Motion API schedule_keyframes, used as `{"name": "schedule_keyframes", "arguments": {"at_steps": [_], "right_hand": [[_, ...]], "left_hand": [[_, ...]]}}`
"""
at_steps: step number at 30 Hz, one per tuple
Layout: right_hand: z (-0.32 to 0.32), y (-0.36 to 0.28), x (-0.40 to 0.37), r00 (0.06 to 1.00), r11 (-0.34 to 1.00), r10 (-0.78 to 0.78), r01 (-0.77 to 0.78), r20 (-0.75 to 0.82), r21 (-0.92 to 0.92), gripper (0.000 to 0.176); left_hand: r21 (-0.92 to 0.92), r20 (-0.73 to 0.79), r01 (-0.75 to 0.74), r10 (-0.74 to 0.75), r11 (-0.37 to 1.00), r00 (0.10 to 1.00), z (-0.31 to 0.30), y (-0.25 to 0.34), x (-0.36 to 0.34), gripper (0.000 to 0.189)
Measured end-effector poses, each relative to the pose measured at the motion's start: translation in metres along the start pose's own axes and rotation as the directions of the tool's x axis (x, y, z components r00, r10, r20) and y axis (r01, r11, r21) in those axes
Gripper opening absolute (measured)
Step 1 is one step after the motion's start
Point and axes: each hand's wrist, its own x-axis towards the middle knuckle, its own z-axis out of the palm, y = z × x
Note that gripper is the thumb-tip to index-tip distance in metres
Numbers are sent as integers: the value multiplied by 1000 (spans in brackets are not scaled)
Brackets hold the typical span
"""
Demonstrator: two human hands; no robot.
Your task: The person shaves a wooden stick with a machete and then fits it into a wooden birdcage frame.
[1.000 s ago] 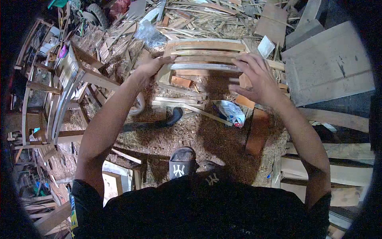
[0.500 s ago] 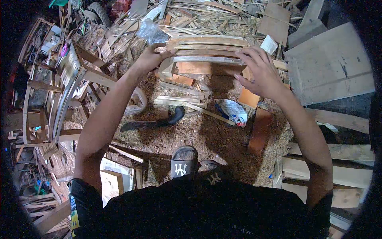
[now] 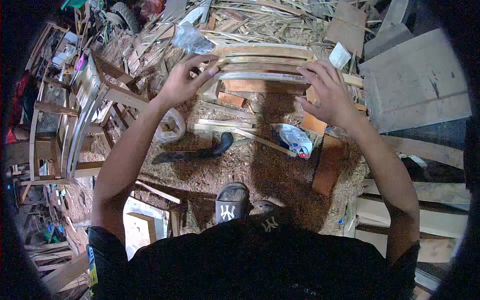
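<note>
A row of curved wooden strips (image 3: 265, 60) lies crosswise in front of me, the nearest one with a pale, whitish edge (image 3: 262, 77). At the left end, my left hand (image 3: 186, 82) has its thumb and forefinger closed about the tip of a strip. My right hand (image 3: 332, 92) is at the other end; its fingertips touch the strips while the thumb stays apart below. Beneath the strips is a reddish-brown board (image 3: 265, 86). Closer to me, a saw with a black curved handle (image 3: 222, 145) lies on the sawdust-covered ground.
Thin offcuts (image 3: 250, 25) are heaped at the back. A wooden frame (image 3: 85, 105) stands at left, and a large grey panel (image 3: 415, 80) leans at right above stacked curved boards (image 3: 420, 215). Nearby lie a printed plastic packet (image 3: 292, 139) and a clear plastic bag (image 3: 171, 126).
My left hand has shifted slightly, its thumb lower and its fingers more arched over the strip ends. The nearest strip sits slightly closer to me. My right hand has barely moved.
</note>
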Motion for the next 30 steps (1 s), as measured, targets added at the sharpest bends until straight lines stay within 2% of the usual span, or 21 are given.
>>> {"name": "schedule_keyframes", "arguments": {"at_steps": [1, 2, 3, 5, 6, 9, 10, 12, 16, 18, 19, 21, 22, 24, 28, 30], "right_hand": [[0, 0, 0, 1000, 1000, 1, -1, -1, -1, 65], [1, 0, 0, 1000, 1000, -2, 2, -8, -2, 65], [1, 1, 0, 1000, 1000, -7, 7, -15, -2, 64], [2, 1, 0, 1000, 1000, -4, 4, -13, -11, 64], [2, 1, 0, 1000, 1000, -1, 1, -10, -21, 64], [3, 1, -1, 1000, 1000, -10, 10, -17, -17, 64], [3, 1, -2, 1000, 1000, -9, 9, -17, -18, 64], [3, 0, -3, 1000, 1000, 2, -2, -7, -22, 65], [4, 0, -4, 1000, 1000, -5, 5, -12, -24, 65], [2, -1, -4, 1000, 1000, -11, 11, -3, -24, 66], [3, -1, -5, 1000, 1000, -10, 10, -2, -24, 66], [5, 0, -5, 1000, 1000, -13, 12, -20, -24, 67], [5, 0, -4, 1000, 1000, -13, 13, -20, -24, 67], [3, -1, -4, 1000, 1000, -16, 16, -21, -7, 68], [4, -3, -3, 999, 1000, -26, 25, -42, -12, 69], [2, -4, -2, 1000, 1000, -7, 7, -25, 0, 71]], "left_hand": [[78, -22, -162, 164, 984, 986, -1, 0, -3, 55], [-28, 57, -74, 75, 997, 996, -3, 1, -7, 63], [-27, 57, -75, 76, 997, 995, -4, 4, -13, 63], [63, 125, -164, 155, 985, 980, -8, 7, -21, 79], [100, 186, -192, 171, 976, 967, -12, 5, -20, 101], [197, 226, -219, 173, 956, 959, -13, 7, -26, 108], [196, 226, -220, 174, 956, 958, -12, 8, -27, 108], [372, 273, -112, 7, 921, 962, -9, 10, -28, 106], [345, 221, -114, 37, 932, 975, -2, 10, -28, 98], [371, 201, -59, -18, 927, 979, -1, 11, -28, 92], [370, 202, -59, -18, 927, 979, 0, 9, -27, 92], [404, 182, -176, 109, 898, 977, 0, 1, -26, 88], [404, 182, -175, 108, 898, 977, 1, -2, -25, 88], [337, 177, -214, 162, 917, 971, 1, -4, -24, 90], [386, 162, -148, 91, 911, 983, 3, -1, -31, 91], [339, 135, -131, 89, 932, 987, 2, -3, -34, 87]]}}
